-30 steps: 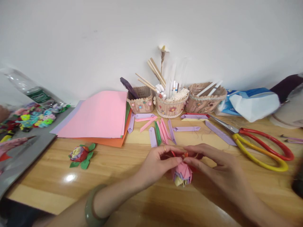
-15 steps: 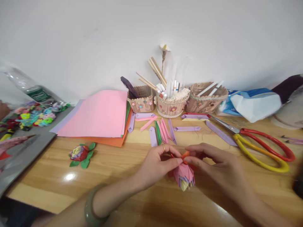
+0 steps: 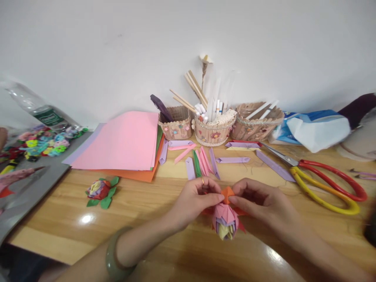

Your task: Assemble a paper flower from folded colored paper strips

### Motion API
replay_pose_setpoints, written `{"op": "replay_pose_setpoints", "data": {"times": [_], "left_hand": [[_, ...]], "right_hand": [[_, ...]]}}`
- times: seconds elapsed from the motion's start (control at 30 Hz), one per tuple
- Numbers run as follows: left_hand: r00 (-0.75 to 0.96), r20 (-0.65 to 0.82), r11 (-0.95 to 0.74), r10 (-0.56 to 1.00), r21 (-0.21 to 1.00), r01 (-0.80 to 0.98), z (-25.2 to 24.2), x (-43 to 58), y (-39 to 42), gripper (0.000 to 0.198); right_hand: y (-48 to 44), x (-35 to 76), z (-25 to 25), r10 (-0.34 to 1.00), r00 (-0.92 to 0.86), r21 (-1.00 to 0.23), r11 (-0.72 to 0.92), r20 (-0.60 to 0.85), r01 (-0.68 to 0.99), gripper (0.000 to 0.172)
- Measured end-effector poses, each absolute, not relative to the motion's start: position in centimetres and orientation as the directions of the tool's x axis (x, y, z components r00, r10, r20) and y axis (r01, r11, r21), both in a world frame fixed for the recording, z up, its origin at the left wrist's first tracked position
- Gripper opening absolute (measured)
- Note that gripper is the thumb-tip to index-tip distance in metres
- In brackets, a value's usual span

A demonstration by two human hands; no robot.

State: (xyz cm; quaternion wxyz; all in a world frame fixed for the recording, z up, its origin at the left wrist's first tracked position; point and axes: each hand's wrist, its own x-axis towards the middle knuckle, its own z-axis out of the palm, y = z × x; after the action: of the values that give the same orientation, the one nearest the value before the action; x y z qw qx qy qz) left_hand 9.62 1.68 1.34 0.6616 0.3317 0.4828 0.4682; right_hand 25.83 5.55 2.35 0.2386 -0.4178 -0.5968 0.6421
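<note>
Between my two hands is a paper flower with pink, purple and pale yellow petals, its yellow centre facing down toward me. My left hand pinches an orange petal at the flower's upper edge from the left. From the other side, my right hand pinches the same orange petal between thumb and fingers. Red-orange paper shows at the flower's sides, partly hidden by my fingers. A finished-looking paper flower with green leaves lies on the table to the left.
Folded paper strips lie beyond my hands. Large red-and-yellow-handled scissors rest at the right. Coloured paper sheets are stacked at the left. Several decorated baskets stand along the wall. A grey board holds colourful small pieces.
The orange petal now stands up, spread between my fingertips, where before it was pinched narrow. The flower has tipped so more of its yellow and purple centre shows.
</note>
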Motion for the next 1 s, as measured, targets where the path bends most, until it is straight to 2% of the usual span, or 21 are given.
{"op": "replay_pose_setpoints", "data": {"times": [0.5, 0.83, 1.0], "left_hand": [[0.059, -0.295, 0.301, 0.954, 0.928, -0.220, 1.0, 9.8, 1.7, 0.015], [0.044, -0.296, 0.299, 0.954, 0.936, -0.184, 0.4, 9.9, 1.8, 0.010], [0.062, -0.287, 0.294, 0.956, 0.942, -0.160, 1.0, 9.7, 1.7, 0.011]], "right_hand": [[5.2, 25.6, 2.1, 0.827, -0.522, -0.959, -0.068, -0.208, 0.275, 0.017], [4.6, 25.8, 1.3, 0.839, -0.538, -0.924, 0.137, -0.082, 0.356, 0.015], [4.5, 26.2, 1.7, 0.814, -0.576, -0.838, 0.362, 0.070, 0.409, 0.010]]}}
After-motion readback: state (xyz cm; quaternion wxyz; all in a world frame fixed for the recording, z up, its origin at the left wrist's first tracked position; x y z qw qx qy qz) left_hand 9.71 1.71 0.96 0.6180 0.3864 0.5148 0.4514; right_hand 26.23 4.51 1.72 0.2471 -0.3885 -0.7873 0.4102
